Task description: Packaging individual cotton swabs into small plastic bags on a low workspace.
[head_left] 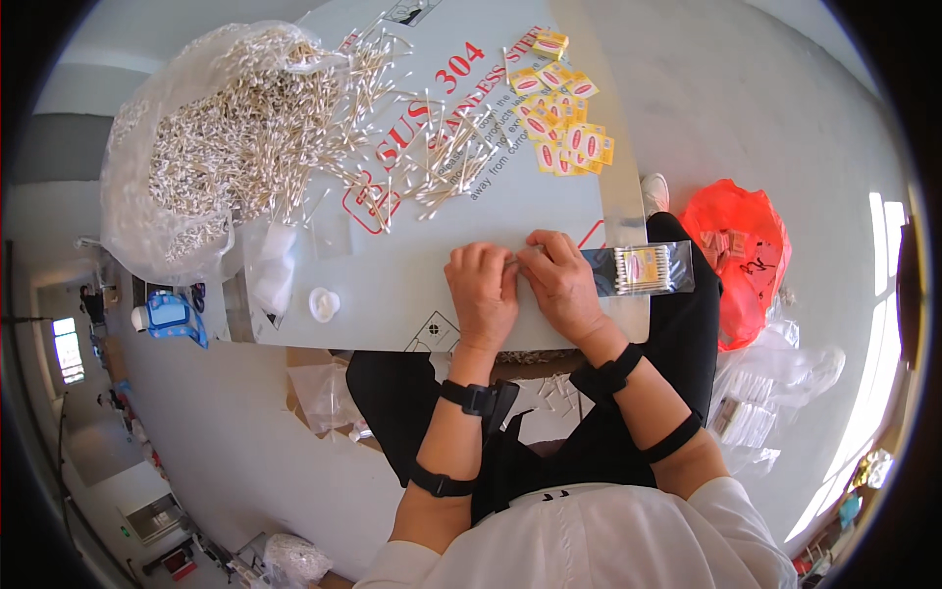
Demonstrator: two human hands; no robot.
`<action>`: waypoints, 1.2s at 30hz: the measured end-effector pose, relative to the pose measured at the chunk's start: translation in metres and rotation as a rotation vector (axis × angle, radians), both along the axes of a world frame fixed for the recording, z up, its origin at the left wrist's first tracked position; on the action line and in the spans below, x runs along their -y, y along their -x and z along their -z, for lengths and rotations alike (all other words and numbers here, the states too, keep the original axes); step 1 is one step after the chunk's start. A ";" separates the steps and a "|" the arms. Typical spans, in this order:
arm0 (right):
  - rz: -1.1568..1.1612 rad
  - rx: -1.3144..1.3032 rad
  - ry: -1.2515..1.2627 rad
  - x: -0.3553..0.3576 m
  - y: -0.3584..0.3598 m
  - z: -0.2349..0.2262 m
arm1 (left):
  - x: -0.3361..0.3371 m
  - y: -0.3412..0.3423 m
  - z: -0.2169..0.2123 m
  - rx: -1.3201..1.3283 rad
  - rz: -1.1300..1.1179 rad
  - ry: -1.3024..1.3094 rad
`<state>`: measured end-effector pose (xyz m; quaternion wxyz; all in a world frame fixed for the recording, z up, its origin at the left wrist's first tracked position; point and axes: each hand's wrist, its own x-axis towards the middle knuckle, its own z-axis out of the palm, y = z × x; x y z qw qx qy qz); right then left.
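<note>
My left hand point(483, 290) and my right hand point(559, 285) meet near the front edge of the table, both with fingers closed in a pinch. Whatever lies between the fingertips is too small or thin to make out. Just right of my right hand, a clear plastic pouch point(677, 267) reaches across the table's right edge. Inside the pouch are a row of cotton swabs and a yellow card point(642, 268). Beyond my hands, loose cotton swabs point(451, 162) are scattered over the table, and yellow cards point(585, 145) lie in overlapping piles.
A large clear bag point(123, 196) spills cotton swabs at the far left of the table point(392, 285). Nearer stand a small white round dish point(324, 304) and clear plastic sleeves point(272, 270). A red bag point(756, 221) sits on the floor at right, by filled plastic bags point(751, 407).
</note>
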<state>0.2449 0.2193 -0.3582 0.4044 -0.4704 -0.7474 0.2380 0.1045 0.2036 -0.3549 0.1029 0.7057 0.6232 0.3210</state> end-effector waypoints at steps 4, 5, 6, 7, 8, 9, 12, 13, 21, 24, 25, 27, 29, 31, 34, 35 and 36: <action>-0.057 0.005 -0.014 -0.001 0.001 0.002 | -0.036 0.052 -0.007 0.008 -0.150 -0.139; -0.066 -0.003 -0.009 -0.001 0.002 0.000 | -0.049 0.062 -0.013 -0.044 -0.159 -0.148; -0.070 0.003 -0.008 -0.001 0.002 0.000 | -0.059 0.070 -0.015 -0.038 -0.163 -0.147; -0.077 -0.008 0.003 -0.001 0.002 -0.001 | -0.067 0.076 -0.015 -0.116 -0.141 -0.098; -0.085 -0.019 0.013 -0.002 0.003 -0.001 | -0.070 0.081 -0.016 -0.194 -0.119 -0.048; -0.083 -0.012 0.014 -0.002 0.002 -0.001 | -0.071 0.082 -0.013 -0.186 -0.117 -0.048; -0.095 -0.009 0.020 -0.003 0.001 -0.003 | -0.063 0.083 -0.004 -0.219 -0.078 -0.003; -0.086 -0.071 0.114 -0.004 0.001 -0.005 | -0.056 0.082 0.000 -0.185 -0.096 0.008; -0.207 0.186 -0.010 -0.083 0.034 -0.019 | -0.036 0.077 -0.004 -0.118 -0.114 -0.025; -0.386 0.357 -0.061 -0.110 0.037 -0.007 | -0.035 0.081 -0.004 -0.116 -0.060 -0.003; -0.387 0.358 -0.059 -0.114 0.037 -0.004 | -0.033 0.086 -0.005 -0.123 -0.042 0.002; -0.327 0.264 -0.020 -0.117 0.035 0.000 | -0.026 0.093 -0.005 -0.127 -0.023 0.007; -0.250 0.311 -0.051 -0.114 0.037 0.002 | -0.017 0.097 -0.003 -0.127 -0.014 0.032; -0.176 0.352 -0.081 -0.107 0.045 0.002 | -0.009 0.087 -0.005 -0.118 0.022 0.023; -0.119 0.416 0.012 -0.099 0.061 0.000 | -0.009 0.056 -0.005 -0.104 0.054 -0.020; -0.120 0.415 0.012 -0.098 0.061 -0.002 | -0.010 0.047 -0.004 -0.101 0.048 -0.052; -0.166 0.449 0.099 -0.097 0.060 -0.009 | -0.012 0.041 -0.005 -0.107 0.065 -0.013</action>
